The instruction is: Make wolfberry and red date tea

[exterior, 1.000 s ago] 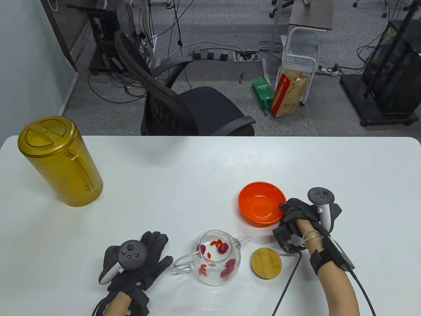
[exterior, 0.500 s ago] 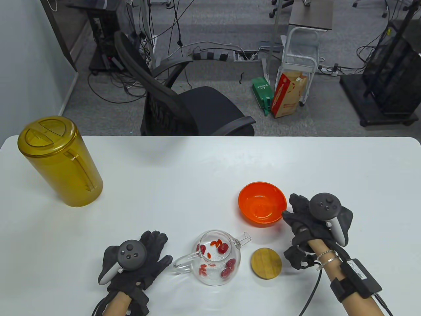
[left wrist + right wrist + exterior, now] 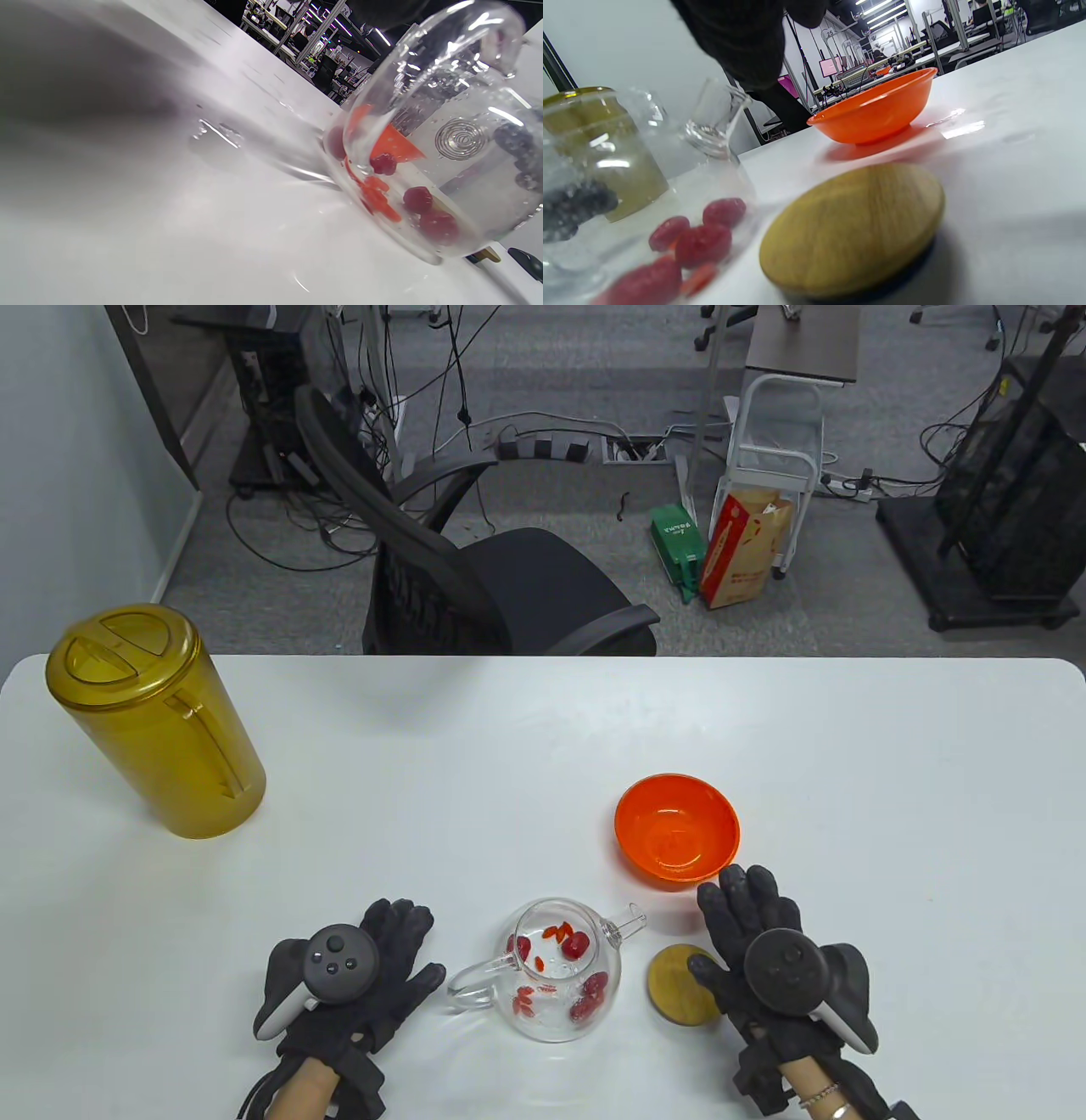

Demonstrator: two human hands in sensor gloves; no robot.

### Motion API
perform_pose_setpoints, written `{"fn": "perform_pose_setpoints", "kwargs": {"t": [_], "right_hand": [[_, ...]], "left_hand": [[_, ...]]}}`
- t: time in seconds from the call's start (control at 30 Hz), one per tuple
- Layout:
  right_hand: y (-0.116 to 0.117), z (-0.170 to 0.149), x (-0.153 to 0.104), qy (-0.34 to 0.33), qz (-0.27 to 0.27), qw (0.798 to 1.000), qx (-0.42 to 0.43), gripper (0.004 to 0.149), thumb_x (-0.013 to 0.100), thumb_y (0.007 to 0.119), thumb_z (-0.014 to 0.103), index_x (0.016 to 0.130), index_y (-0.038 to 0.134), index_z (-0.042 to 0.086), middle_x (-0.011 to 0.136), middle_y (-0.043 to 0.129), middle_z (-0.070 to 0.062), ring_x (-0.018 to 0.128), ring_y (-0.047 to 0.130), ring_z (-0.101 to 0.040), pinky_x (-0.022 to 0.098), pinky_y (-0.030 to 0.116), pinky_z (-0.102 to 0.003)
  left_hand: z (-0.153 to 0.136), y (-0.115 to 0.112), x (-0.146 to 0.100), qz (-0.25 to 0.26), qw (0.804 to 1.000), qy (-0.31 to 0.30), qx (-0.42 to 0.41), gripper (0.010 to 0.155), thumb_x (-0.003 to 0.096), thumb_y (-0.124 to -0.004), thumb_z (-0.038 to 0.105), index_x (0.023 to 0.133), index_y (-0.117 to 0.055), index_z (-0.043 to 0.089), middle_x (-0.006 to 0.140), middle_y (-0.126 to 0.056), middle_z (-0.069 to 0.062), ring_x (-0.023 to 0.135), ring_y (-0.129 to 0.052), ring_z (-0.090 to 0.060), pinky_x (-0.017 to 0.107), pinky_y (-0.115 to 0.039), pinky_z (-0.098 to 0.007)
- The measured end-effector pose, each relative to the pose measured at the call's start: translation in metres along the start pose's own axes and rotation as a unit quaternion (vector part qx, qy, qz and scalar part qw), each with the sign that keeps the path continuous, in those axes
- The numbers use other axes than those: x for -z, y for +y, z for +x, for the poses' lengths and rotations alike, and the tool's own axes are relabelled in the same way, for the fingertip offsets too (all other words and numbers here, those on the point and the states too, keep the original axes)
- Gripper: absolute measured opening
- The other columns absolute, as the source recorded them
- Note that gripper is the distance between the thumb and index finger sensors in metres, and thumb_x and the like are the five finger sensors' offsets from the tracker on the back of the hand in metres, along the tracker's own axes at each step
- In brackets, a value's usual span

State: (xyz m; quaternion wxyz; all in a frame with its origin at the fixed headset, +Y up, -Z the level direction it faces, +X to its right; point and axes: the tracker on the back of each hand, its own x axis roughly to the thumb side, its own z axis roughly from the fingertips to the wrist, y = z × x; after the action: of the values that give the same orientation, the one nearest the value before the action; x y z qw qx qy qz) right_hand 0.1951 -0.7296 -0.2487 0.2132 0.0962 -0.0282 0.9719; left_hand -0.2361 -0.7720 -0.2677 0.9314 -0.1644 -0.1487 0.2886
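Observation:
A clear glass teapot (image 3: pixel 560 971) stands at the table's front middle with red dates and orange wolfberries inside; it fills the left wrist view (image 3: pixel 428 148) and the left of the right wrist view (image 3: pixel 628 203). Its round wooden lid (image 3: pixel 679 984) lies to its right, large in the right wrist view (image 3: pixel 852 228). My right hand (image 3: pixel 755 937) is open with fingers spread, hovering over the lid's right edge. My left hand (image 3: pixel 394 959) rests flat and open on the table, left of the teapot's handle. The orange bowl (image 3: pixel 676 831) stands behind the lid and looks empty; it also shows in the right wrist view (image 3: pixel 878 110).
A tall amber pitcher (image 3: pixel 153 721) with a lid stands at the table's far left. A black office chair (image 3: pixel 475 577) stands beyond the table's far edge.
My right hand let go of the orange bowl's right rim, drew back toward me and to the left, and now spreads open over the wooden lid. The left hand stayed still.

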Motion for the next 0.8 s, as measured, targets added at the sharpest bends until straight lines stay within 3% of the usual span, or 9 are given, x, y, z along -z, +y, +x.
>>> {"fn": "perform_pose_setpoints", "kwargs": {"t": [0.07,0.17,0.33,0.47,0.53,0.63,0.73,0.8], "right_hand": [[0.007,-0.002,-0.003,-0.009,-0.022,1.000,-0.001,0.075,0.053,0.084,0.035,0.113,0.045,0.014,0.122,0.029,-0.010,0.108,0.015,-0.034,0.076,0.021,-0.058],[0.007,-0.006,-0.003,0.005,0.002,1.000,-0.004,0.076,0.054,0.083,0.037,0.114,0.042,0.015,0.122,0.026,-0.010,0.108,0.014,-0.033,0.076,0.020,-0.058],[0.009,-0.010,-0.002,0.012,0.008,1.000,-0.001,0.076,0.053,0.084,0.036,0.114,0.043,0.014,0.122,0.028,-0.010,0.108,0.014,-0.033,0.076,0.020,-0.058],[0.012,-0.010,-0.002,0.015,0.018,1.000,0.006,0.076,0.053,0.084,0.036,0.114,0.042,0.014,0.122,0.027,-0.010,0.108,0.014,-0.033,0.076,0.020,-0.058],[0.012,-0.008,-0.002,0.011,0.018,1.000,0.001,0.076,0.054,0.084,0.036,0.114,0.042,0.014,0.122,0.027,-0.010,0.108,0.014,-0.033,0.076,0.020,-0.058],[0.012,-0.007,-0.002,0.007,0.012,1.000,0.004,0.076,0.053,0.084,0.036,0.114,0.043,0.014,0.122,0.028,-0.010,0.108,0.015,-0.034,0.076,0.020,-0.058],[0.013,-0.008,-0.001,0.009,0.015,1.000,0.011,0.076,0.053,0.084,0.036,0.114,0.043,0.014,0.122,0.028,-0.011,0.108,0.015,-0.033,0.076,0.020,-0.058],[0.013,-0.009,-0.001,0.017,0.018,1.000,0.008,0.076,0.053,0.084,0.036,0.114,0.042,0.014,0.122,0.028,-0.010,0.108,0.015,-0.034,0.076,0.020,-0.058]], "left_hand": [[0.000,0.000,-0.001,0.005,1.000,0.001,0.001,0.072,0.0601,-0.059,0.054,0.114,-0.028,0.018,0.125,-0.024,-0.015,0.113,-0.013,-0.037,0.077,-0.023,-0.057],[-0.002,0.002,-0.002,0.022,1.000,0.007,0.006,0.073,0.0599,-0.060,0.055,0.114,-0.025,0.018,0.125,-0.023,-0.014,0.113,-0.012,-0.038,0.077,-0.023,-0.058],[-0.004,0.019,-0.003,0.149,0.986,0.045,-0.055,0.083,0.0590,-0.063,0.058,0.112,-0.010,0.020,0.124,-0.007,-0.015,0.112,-0.003,-0.040,0.074,-0.018,-0.063],[-0.016,0.060,0.001,0.220,0.959,0.152,-0.091,0.087,0.0592,-0.064,0.058,0.111,-0.008,0.016,0.122,-0.007,-0.020,0.110,-0.005,-0.046,0.074,-0.021,-0.064],[-0.027,0.090,0.006,0.271,0.934,0.213,-0.094,0.093,0.0592,-0.063,0.060,0.107,0.003,0.015,0.117,0.003,-0.021,0.109,-0.003,-0.048,0.075,-0.023,-0.064],[-0.041,0.121,0.011,0.362,0.890,0.256,-0.105,0.097,0.0576,-0.065,0.061,0.106,0.002,0.010,0.117,-0.004,-0.023,0.109,-0.013,-0.051,0.076,-0.035,-0.062],[-0.054,0.141,0.021,0.378,0.869,0.294,-0.126,0.096,0.0573,-0.066,0.062,0.105,0.002,0.014,0.118,-0.010,-0.018,0.112,-0.026,-0.046,0.078,-0.042,-0.057],[-0.061,0.148,0.028,0.369,0.869,0.304,-0.131,0.095,0.0565,-0.067,0.063,0.107,-0.003,0.014,0.120,-0.017,-0.017,0.112,-0.034,-0.045,0.078,-0.046,-0.057]]}}
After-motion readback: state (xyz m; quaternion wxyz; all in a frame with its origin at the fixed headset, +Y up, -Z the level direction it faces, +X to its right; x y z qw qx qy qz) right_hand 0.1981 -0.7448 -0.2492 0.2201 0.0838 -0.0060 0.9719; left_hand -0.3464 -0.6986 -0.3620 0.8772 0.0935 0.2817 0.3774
